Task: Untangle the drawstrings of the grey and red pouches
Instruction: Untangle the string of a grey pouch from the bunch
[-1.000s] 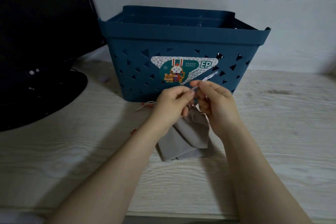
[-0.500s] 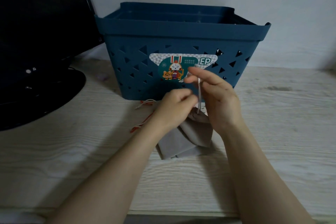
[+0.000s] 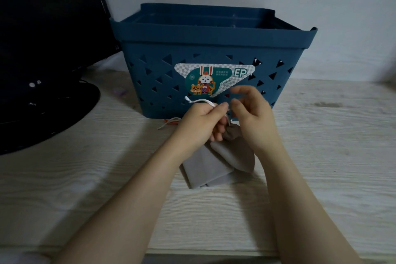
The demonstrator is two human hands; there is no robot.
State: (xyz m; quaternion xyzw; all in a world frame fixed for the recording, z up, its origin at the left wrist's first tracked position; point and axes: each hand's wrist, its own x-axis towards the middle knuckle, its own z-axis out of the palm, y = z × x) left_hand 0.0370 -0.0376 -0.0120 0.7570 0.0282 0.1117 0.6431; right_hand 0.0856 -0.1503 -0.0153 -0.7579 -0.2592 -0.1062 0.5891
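The grey pouch (image 3: 205, 169) lies on the pale wooden table (image 3: 321, 156) in front of the basket, its gathered neck lifted between my hands. My left hand (image 3: 201, 122) pinches the pouch's white drawstring (image 3: 199, 100) between thumb and forefinger; the cord's knotted end sticks out to the left. My right hand (image 3: 252, 118) hovers just right of the neck, thumb and forefinger apart with nothing visible between them. Behind my left hand, a bit of red cord (image 3: 172, 122) and a loose white cord end lie at the basket's foot. The red pouch itself is hidden.
A dark blue plastic basket (image 3: 214, 49) with triangular holes and a sticker stands right behind my hands. At the left a black monitor (image 3: 42, 28) stands on a round black base (image 3: 53, 113). A small purple object (image 3: 119, 91) lies beside the basket. The table's front edge runs along the bottom.
My right hand let go of the white drawstring it was pulling upward. My left hand now pinches that cord, whose free end has swung over to the left.
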